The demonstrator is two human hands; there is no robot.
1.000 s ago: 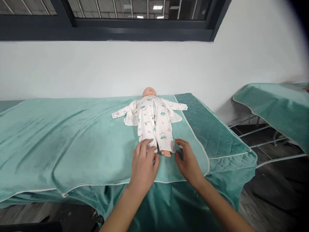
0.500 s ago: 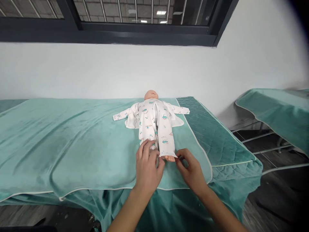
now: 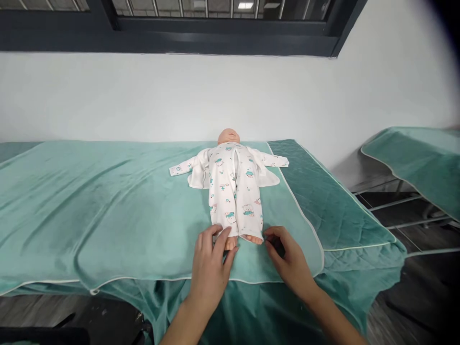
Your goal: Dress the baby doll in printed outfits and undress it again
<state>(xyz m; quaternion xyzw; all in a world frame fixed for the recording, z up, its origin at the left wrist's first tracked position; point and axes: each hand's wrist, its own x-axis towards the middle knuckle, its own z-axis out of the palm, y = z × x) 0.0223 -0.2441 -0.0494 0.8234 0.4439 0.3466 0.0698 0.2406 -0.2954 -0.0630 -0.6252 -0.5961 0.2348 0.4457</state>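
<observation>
A baby doll (image 3: 229, 136) lies on its back, head toward the wall, arms spread. White printed baby trousers (image 3: 247, 196) cover its legs and front, with a slit showing down the middle. Under them a white printed top (image 3: 270, 178) spreads out to both sides. Toes peep out below both cuffs. My left hand (image 3: 210, 268) is closed at the cuff on the left of the picture, fingers on the hem and thumb beside the foot. Close beside the other cuff is my right hand (image 3: 289, 261), fingers bent, thumb and forefinger slightly apart, with no cloth visible between them.
The bed has a light green sheet (image 3: 143, 215) over a darker quilted cover (image 3: 323, 206). A white wall (image 3: 161, 96) rises behind it, below a dark window frame (image 3: 223, 38). At right stands another green-covered bed (image 3: 424, 158) with metal rails.
My left hand has shifted from between the legs to the left-hand cuff, showing that foot's toes. My right hand has let go of the other cuff. The view has tilted slightly down.
</observation>
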